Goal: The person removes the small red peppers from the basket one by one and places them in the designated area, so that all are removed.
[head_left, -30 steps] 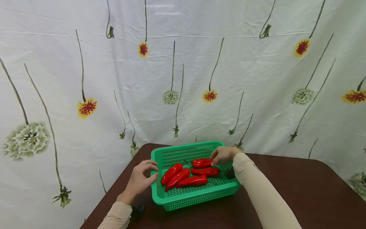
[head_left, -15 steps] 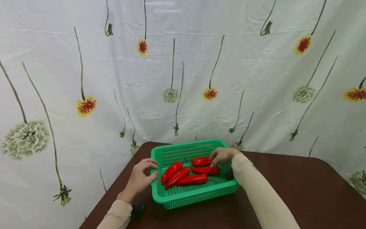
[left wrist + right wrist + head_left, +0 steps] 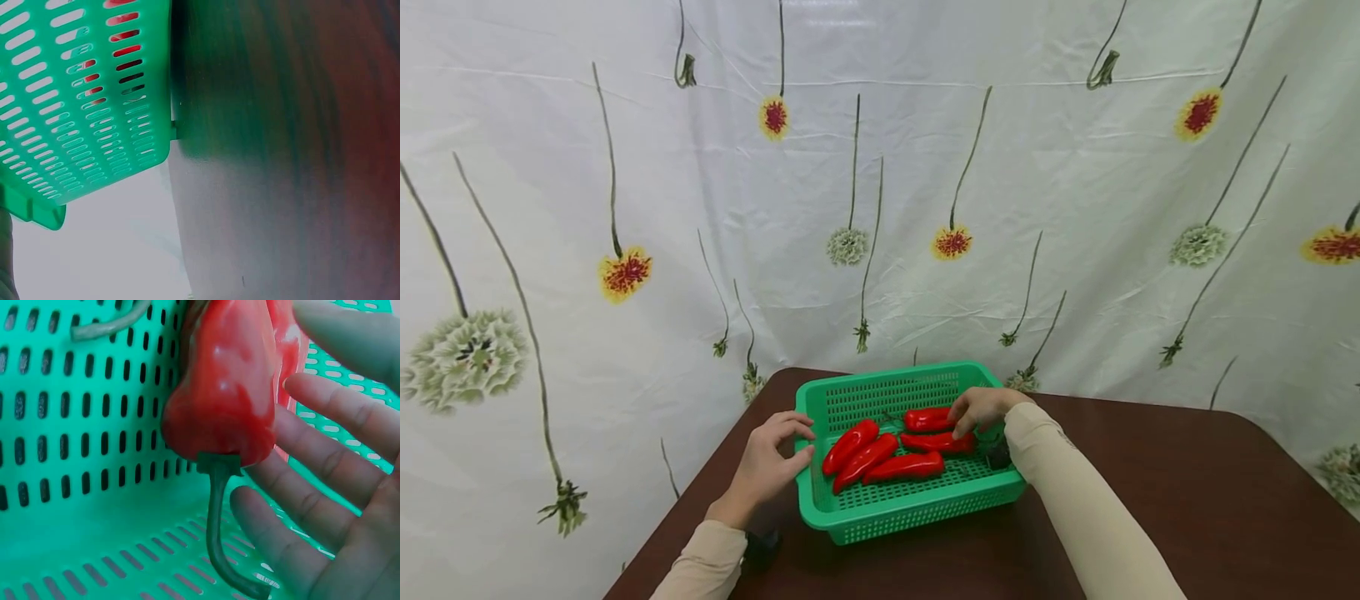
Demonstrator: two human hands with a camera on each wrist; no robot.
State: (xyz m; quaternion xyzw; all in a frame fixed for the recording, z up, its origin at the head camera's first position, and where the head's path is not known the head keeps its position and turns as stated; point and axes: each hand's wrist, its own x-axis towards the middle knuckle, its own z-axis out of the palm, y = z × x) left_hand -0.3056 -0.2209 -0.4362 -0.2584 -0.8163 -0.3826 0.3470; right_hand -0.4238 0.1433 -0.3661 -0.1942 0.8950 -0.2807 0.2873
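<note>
Several shiny red peppers lie in a green plastic basket (image 3: 910, 506) in the head view. My right hand (image 3: 987, 408) reaches over the basket's right end, its fingertips down at the pepper nearest the far wall (image 3: 927, 419) and the pepper in front of it (image 3: 934, 443). Seen from the right wrist, a red pepper (image 3: 225, 394) with a green stem lies beside my spread fingers (image 3: 337, 469), which do not close round it. My left hand (image 3: 765, 461) rests at the basket's left rim with fingers loosely bent. From the left wrist, mostly the slotted basket wall shows.
The basket stands on a dark brown table (image 3: 1157, 483), near its left edge. Behind hangs a pale curtain (image 3: 895, 192) printed with flowers. Three other peppers (image 3: 865, 462) lie in the basket's left and front part. A dark wrist device (image 3: 998, 454) sits under my right wrist.
The head view has tilted slightly, so everything sits a little higher in it. My right fingertips have dropped a little toward the second pepper. My left hand stays at the rim.
</note>
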